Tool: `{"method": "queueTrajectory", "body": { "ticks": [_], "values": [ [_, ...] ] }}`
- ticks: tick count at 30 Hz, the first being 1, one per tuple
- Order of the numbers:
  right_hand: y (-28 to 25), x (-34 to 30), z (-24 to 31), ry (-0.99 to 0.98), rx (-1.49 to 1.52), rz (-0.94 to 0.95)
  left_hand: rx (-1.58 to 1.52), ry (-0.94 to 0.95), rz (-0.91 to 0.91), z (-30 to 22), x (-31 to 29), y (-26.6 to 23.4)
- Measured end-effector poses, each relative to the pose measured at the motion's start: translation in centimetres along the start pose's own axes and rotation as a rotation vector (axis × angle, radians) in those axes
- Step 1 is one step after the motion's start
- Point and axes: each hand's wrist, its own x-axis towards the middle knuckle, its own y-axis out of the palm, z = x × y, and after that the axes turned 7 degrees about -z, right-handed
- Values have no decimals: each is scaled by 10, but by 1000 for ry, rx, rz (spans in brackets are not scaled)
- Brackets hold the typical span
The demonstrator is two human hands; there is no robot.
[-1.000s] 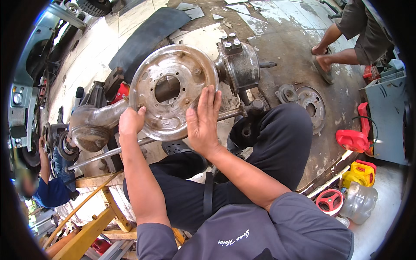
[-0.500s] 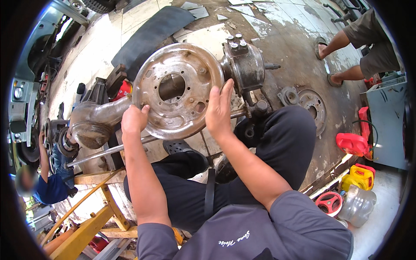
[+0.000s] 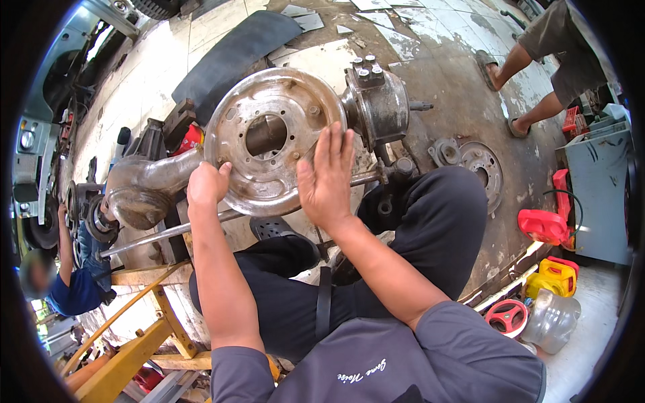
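Note:
A round steel brake backing plate (image 3: 304, 121) with a large centre hole and small bolt holes stands in front of me, tilted toward me. My left hand (image 3: 207, 187) is closed on its lower-left rim, thumb on the face and the other fingers hidden. Across the lower-right rim lies my right hand (image 3: 328, 181), fingers stretched out and close together, seemingly touching the plate. To the left is a bulging axle housing (image 3: 144, 195). A cylindrical metal housing (image 3: 386, 107) with bolts on top and a short shaft sits right of the plate. Below runs a long metal rod (image 3: 178, 230).
A second round plate (image 3: 494, 178) and a small flange (image 3: 445, 152) lie on the floor at right. Beyond them a person's legs (image 3: 514, 67) stand near a grey-blue cabinet (image 3: 598, 195). Red and yellow plastic cans (image 3: 552, 277) are lower right. A yellow frame (image 3: 127, 356) is lower left; another person (image 3: 77, 292) works farther left.
My right hand has slid left and inward over the plate's lower-right rim, its fingers now pointing upward. My left hand keeps its hold. The legs at far right have shifted stance.

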Motion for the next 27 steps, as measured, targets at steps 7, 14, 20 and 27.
{"method": "queueTrajectory", "body": {
  "ticks": [7,14,20,27],
  "values": [
    [0,-4,5,-5,-79,29,-34,37,-23,7,3,3],
    [7,26,-16,205,170,-82,-15,17,36,-1,-1,-4],
    [2,4,-3,27,-24,5,-25,1,46,0,-1,-5],
    [-2,-14,12,-90,-218,144,-11,-12,81,2,2,-5]
  ]
}}
